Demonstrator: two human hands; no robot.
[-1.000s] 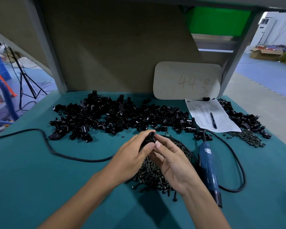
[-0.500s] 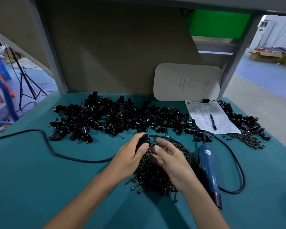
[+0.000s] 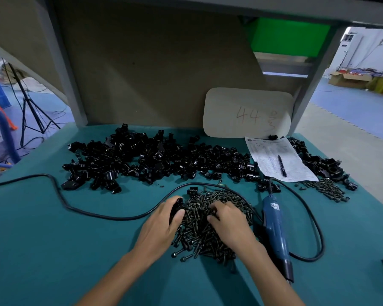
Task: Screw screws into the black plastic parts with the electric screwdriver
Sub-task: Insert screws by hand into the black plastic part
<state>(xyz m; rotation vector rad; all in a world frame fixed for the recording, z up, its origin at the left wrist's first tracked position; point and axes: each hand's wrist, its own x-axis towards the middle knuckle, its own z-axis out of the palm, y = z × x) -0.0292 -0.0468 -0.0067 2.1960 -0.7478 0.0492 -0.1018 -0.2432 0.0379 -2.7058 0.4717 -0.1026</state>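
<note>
My left hand [image 3: 164, 224] grips a black plastic part [image 3: 177, 206] at the left edge of a heap of dark screws [image 3: 205, 226] on the green table. My right hand [image 3: 227, 219] lies on top of that heap with its fingers curled down among the screws; whether it holds one is hidden. The blue electric screwdriver [image 3: 276, 233] lies on the table just right of my right hand, tip pointing toward me. A long pile of black plastic parts [image 3: 155, 160] spreads across the table behind the screws.
The screwdriver's black cable [image 3: 75, 206] loops around the screw heap and off to the left. A paper sheet with a pen [image 3: 279, 162] lies at the back right, beside more black parts and screws [image 3: 325, 175]. A beige card [image 3: 248, 113] leans on the back wall.
Both hands dropped from in front of me down onto the screw heap. The left hand kept the black part; the right hand's fingers moved off the part and into the screws.
</note>
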